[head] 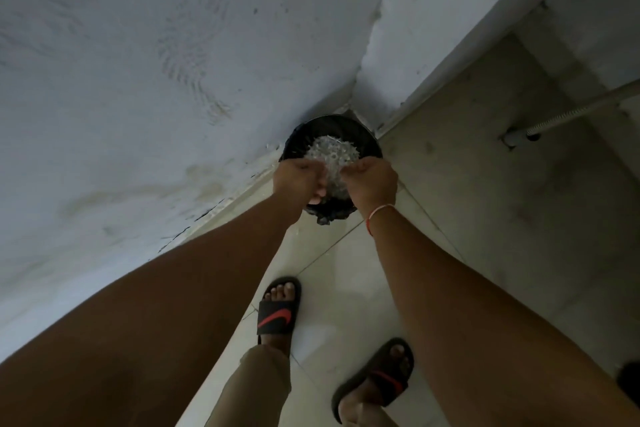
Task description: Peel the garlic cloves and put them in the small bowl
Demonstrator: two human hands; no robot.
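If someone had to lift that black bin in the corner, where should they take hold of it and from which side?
Probably by the rim of the black bin, from the open floor side where the person stands: the wall and corner close off its far side. Both hands, the left hand and right hand, hover over its near edge, above pale scraps piled inside. No handle shows.

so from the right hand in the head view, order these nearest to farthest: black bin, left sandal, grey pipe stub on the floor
1. Black bin: directly beneath the right hand, in the wall corner.
2. Left sandal: below the hands in the picture, on the floor tiles.
3. Grey pipe stub: far to the right, by the hose end.

In the picture, the sandal and the pipe stub are nearly too close to call.
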